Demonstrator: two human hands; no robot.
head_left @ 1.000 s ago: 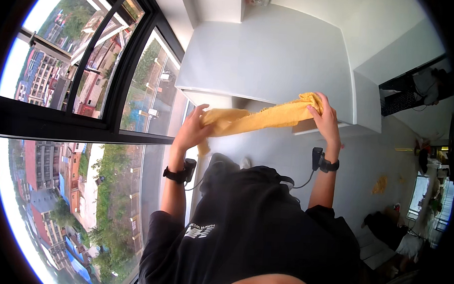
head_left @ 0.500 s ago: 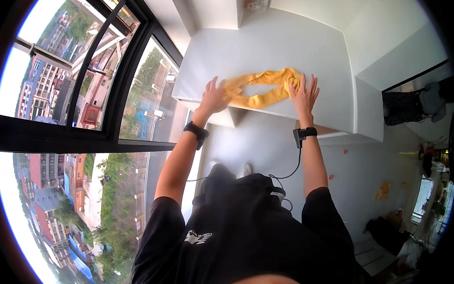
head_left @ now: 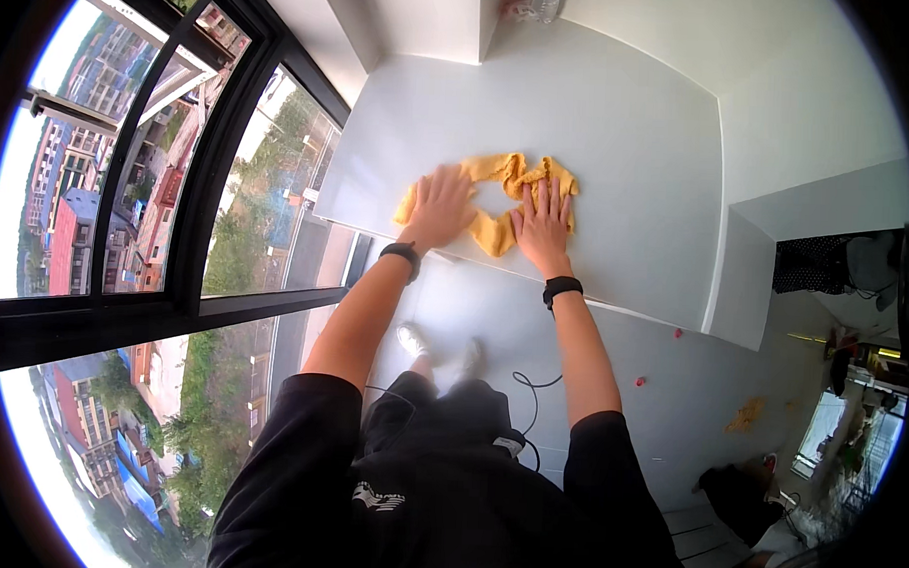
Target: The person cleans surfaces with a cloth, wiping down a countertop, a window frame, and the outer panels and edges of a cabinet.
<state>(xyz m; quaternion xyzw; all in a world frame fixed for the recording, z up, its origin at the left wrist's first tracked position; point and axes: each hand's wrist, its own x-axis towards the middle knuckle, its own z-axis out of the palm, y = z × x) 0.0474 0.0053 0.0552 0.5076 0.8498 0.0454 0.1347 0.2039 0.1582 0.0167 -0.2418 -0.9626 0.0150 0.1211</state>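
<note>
A crumpled yellow cloth (head_left: 494, 235) lies in a rough ring near the front edge of a pale grey tabletop (head_left: 620, 140), with bare surface showing through its middle. My left hand (head_left: 440, 205) rests flat on the ring's left side, its fingers extended and slightly smeared by motion. On the right side, my right hand (head_left: 545, 225) presses down with its fingers stretched and spread over the folds. Both palms face the cloth, and part of it is hidden beneath them. A black band (head_left: 562, 288) circles the right wrist, and another band (head_left: 405, 257) the left.
A bottle with a blue cap (head_left: 547, 2) stands at the back by the wall. Dark-framed windows (head_left: 204, 155) run along the left. White walls border the tabletop behind and at right. A thin black cable (head_left: 532, 407) hangs below my right arm.
My right hand has moved left, toward my left hand, and the cloth ring has become narrower and more bunched. My view has shifted, showing more of the tabletop.
</note>
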